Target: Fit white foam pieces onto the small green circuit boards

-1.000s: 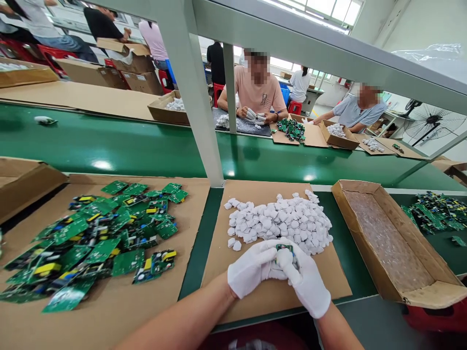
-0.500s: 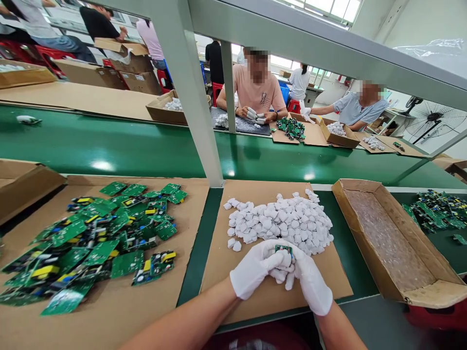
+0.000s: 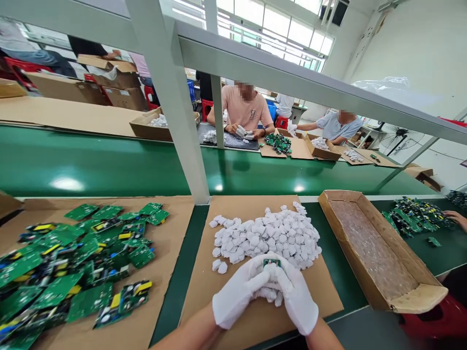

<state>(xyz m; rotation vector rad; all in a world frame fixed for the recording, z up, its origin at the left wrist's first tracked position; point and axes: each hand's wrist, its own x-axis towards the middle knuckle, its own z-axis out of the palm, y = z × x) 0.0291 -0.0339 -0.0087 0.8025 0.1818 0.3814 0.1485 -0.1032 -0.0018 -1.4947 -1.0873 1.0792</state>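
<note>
Both my hands wear white gloves and are clasped together over a cardboard sheet (image 3: 204, 301). My left hand (image 3: 237, 296) and my right hand (image 3: 295, 301) close around a small green circuit board (image 3: 272, 263) and what looks like a white plastic piece; only the board's top edge shows between the fingers. Just beyond my hands lies a heap of white plastic pieces (image 3: 266, 236). A spread of green circuit boards (image 3: 73, 262) covers another cardboard sheet to my left.
An open cardboard box (image 3: 412, 296) lined with clear plastic sits at right, with more boards (image 3: 416, 218) and another person's hand (image 3: 456, 218) beyond it. A grey post (image 3: 175, 112) rises from the bench. Across the green conveyor (image 3: 109, 165), people work at boxes and boards.
The view has tilted up and shifted right, so everything sits lower and further left in frame. My hands stay clasped on the board, fingers slightly rearranged. A hand has appeared at the far right.
</note>
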